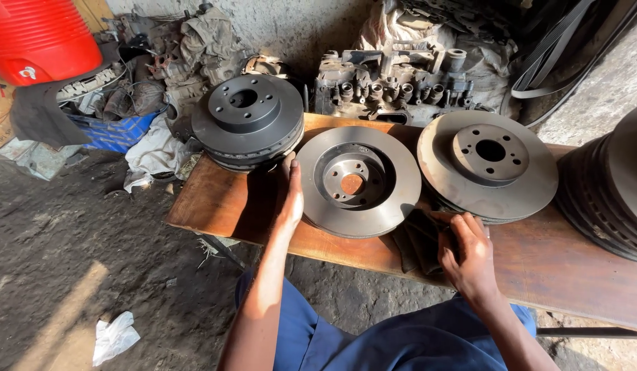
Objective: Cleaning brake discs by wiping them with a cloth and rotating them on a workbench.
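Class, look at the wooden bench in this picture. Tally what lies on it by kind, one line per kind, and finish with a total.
Brake-disc stacks or single discs in full view: 3 (left stack, middle disc, right stack)
Disc stack cut off at the right edge: 1
Dark cloth: 1
Total: 5

My left hand (291, 199) lies against the edge of the middle brake disc (358, 181), squeezed between it and the stacked discs (248, 122) on the left. Bare desk (215, 199) lies open below that stack. My right hand (469, 255) rests on a dark cloth (418, 240), with the right-hand disc (488, 163) close above it. More desk stays open to its right, until the dark stack (610, 185) at the edge.
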